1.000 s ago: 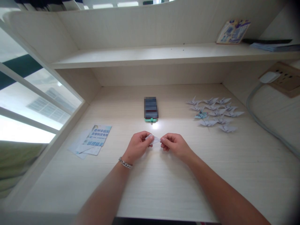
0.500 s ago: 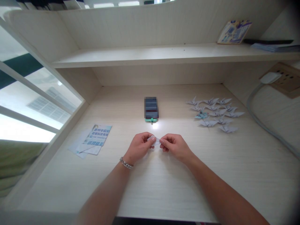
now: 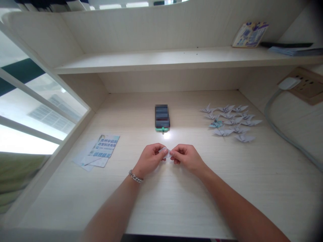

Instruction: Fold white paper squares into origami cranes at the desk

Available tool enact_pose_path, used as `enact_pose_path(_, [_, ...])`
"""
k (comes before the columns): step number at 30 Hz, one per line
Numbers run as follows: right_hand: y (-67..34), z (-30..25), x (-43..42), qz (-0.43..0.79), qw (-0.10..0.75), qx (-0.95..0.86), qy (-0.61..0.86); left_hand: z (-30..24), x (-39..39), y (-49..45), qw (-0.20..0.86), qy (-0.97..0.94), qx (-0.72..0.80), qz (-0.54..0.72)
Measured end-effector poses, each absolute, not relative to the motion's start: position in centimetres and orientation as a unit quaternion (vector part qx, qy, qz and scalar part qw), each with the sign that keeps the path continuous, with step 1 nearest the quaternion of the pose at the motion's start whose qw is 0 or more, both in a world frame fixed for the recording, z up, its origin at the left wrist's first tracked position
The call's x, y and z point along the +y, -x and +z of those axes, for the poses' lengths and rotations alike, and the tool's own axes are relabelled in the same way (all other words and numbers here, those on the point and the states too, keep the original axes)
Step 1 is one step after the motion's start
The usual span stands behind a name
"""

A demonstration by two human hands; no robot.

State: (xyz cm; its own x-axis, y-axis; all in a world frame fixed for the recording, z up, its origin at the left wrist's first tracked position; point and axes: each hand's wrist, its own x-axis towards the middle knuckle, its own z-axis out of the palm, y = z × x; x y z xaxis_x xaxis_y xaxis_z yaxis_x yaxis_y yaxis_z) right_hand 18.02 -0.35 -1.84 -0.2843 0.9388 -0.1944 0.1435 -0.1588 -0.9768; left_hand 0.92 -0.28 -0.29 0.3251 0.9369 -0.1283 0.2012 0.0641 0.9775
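Note:
My left hand point(image 3: 148, 158) and my right hand point(image 3: 188, 157) meet just above the middle of the pale wooden desk point(image 3: 176, 201). Both pinch a small folded piece of pale paper point(image 3: 166, 151) between thumb and fingers; most of it is hidden by the fingertips. A metal bracelet point(image 3: 135, 176) sits on my left wrist. Just beyond the hands a phone point(image 3: 162, 117) lies flat with a bright spot of light at its near end.
Several folded paper cranes point(image 3: 230, 121) lie in a group at the right back of the desk. Printed leaflets point(image 3: 99, 153) lie at the left. A shelf point(image 3: 176, 58) overhangs the back, with a booklet point(image 3: 249, 33) on it. A grey cable point(image 3: 282, 131) runs down the right wall.
My hands have drawn closer together, so less of the paper shows between them. Nothing else on the desk has moved.

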Motion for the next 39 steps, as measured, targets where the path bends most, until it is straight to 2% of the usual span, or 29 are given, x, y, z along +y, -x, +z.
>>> enact_pose_path(17, [-17.77, -1.61, -0.73, 0.518, 0.353, -0.6, 0.497, -0.71, -0.34, -1.31, 0.527, -0.61, 0.483, 0.343])
enact_pose_path(25, [-17.89, -1.65, -0.62, 0.533, 0.367, -0.578, 0.497, -0.62, -0.12, -1.43, 0.611, -0.543, 0.465, 0.341])
enact_pose_path(34, [-18.13, -1.78, -0.39, 0.551, 0.359, -0.578, 0.483, -1.06, -0.03, -0.86, 0.554, -0.575, 0.483, 0.359])
enact_pose_path(39, [-18.29, -1.51, -0.61, 0.502, 0.346, -0.619, 0.496, -0.86, -0.14, -0.9, 0.541, -0.599, 0.486, 0.334])
